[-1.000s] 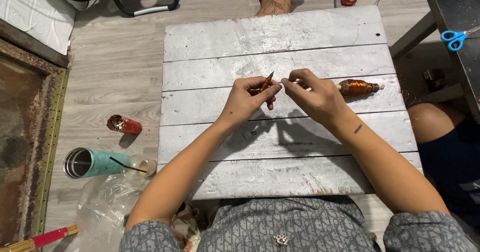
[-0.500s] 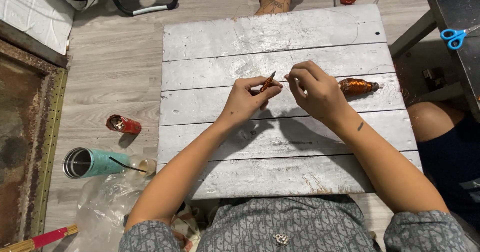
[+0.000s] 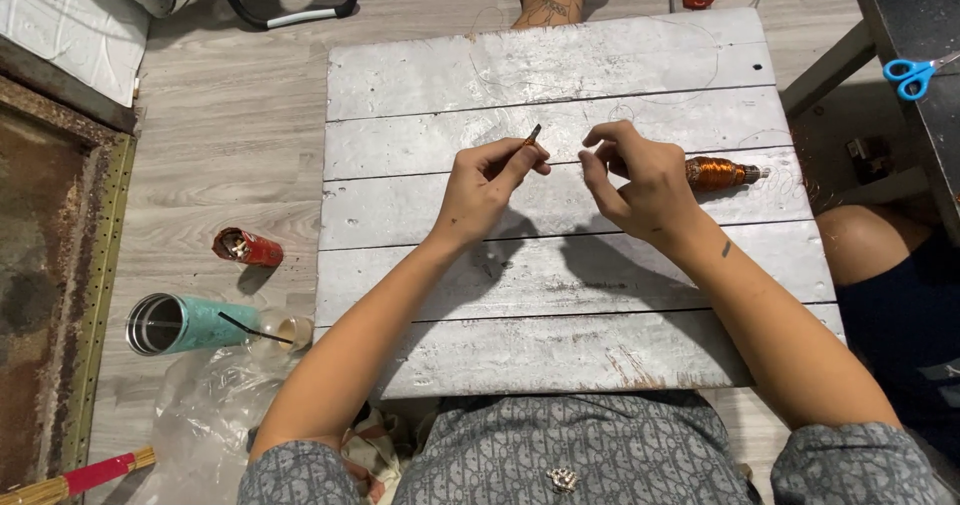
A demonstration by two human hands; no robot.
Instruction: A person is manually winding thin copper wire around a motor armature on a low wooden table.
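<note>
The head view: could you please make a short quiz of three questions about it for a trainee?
1. True or false: the left hand pinches a small dark pointed piece between its fingertips.
2. Which thing lies on the white plank table just beyond the right hand?
A. blue scissors
B. a copper wire spool
C. a red can
3. Fill in: on the floor to the left of the table lies a teal ____ on its side.

Key
1. True.
2. B, the copper wire spool. The blue scissors lie on the dark surface at the right; the red can lies on the floor.
3. Tumbler.
</note>
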